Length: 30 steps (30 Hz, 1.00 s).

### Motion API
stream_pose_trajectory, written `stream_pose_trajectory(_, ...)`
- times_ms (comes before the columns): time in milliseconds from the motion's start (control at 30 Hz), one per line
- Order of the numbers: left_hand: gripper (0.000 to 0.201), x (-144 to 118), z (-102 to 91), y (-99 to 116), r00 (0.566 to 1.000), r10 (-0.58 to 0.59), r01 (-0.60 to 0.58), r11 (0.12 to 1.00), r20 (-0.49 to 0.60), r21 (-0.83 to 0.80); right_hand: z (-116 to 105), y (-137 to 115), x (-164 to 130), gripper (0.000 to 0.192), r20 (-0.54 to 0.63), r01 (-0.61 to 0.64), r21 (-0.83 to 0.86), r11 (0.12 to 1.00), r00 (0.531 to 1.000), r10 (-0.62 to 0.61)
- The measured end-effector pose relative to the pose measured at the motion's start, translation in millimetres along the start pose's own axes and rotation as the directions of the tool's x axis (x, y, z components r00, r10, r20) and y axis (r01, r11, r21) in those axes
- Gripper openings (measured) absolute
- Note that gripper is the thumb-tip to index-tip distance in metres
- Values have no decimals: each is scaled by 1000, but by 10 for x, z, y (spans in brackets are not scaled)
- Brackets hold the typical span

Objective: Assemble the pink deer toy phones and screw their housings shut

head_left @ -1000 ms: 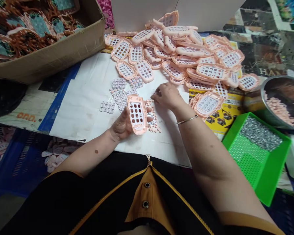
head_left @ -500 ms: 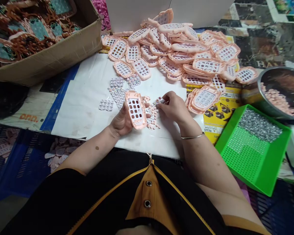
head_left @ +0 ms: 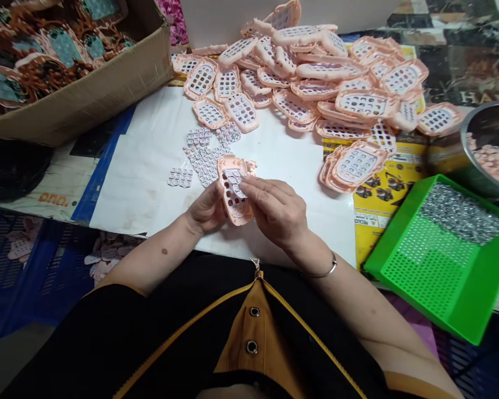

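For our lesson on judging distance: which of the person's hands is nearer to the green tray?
The right. The right hand sits at the pink keypad shell, on the side facing the green tray; the left hand grips the shell's far side, farther away.

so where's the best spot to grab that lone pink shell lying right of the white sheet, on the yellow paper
Probably by the long side edges of the top pink shell, coming from above with thumb and fingers across its width. It lies flat, face up, on a small stack, its raised rim exposed on both sides. The holed middle gives little to pinch, and the green tray crowds the near right.
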<state>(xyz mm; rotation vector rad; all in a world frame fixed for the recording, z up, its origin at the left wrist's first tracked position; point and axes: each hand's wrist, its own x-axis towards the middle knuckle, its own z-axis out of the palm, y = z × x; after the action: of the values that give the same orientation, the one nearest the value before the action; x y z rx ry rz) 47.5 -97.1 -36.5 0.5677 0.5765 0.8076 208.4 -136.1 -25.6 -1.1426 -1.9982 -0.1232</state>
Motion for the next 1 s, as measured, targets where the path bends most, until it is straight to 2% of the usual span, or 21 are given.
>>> stream_pose_trajectory(133, 83, -4, 8, 23, 997, -41, 39, 999, 61, 36, -42, 14, 29, 25, 16, 138, 93, 986, 990, -140)
stream_pose_trajectory(233, 89, -7, 1, 42, 994, -63, 63, 998, 85, 1, -117, 9, 66, 21, 93, 163, 159, 974, 979, -179)
stream_pose_trajectory(433, 85, -18, -27, 47, 994, -63, 62, 998, 85, 23, -102, -38, 28, 25, 114, 181, -25, 983, 978, -178)
stream_pose_trajectory(600, 85, -33, -35, 31, 994, -81, 80, 997, 77, 15, -99, -48, -62, 32, 110, 252, -119, 960, 965, -240)
stream_pose_trajectory(833, 89, -43, -45, 3, 992, -88, 84, 995, 92, 46, -137, -11, -101, 41, 148, 155, 48, 987, 976, -161)
stream_pose_trajectory(933, 92, -49, -39, 21, 990, -88, 82, 995, 114, 64, -146, -14, -74, 30, 145, 169, 82, 982, 973, -180)
stream_pose_trajectory(1000, 91, -51, -13, 39, 992, -69, 65, 997, 104, 46, -151, -37, -65, 37, 183, 192, 94, 977, 961, -207)
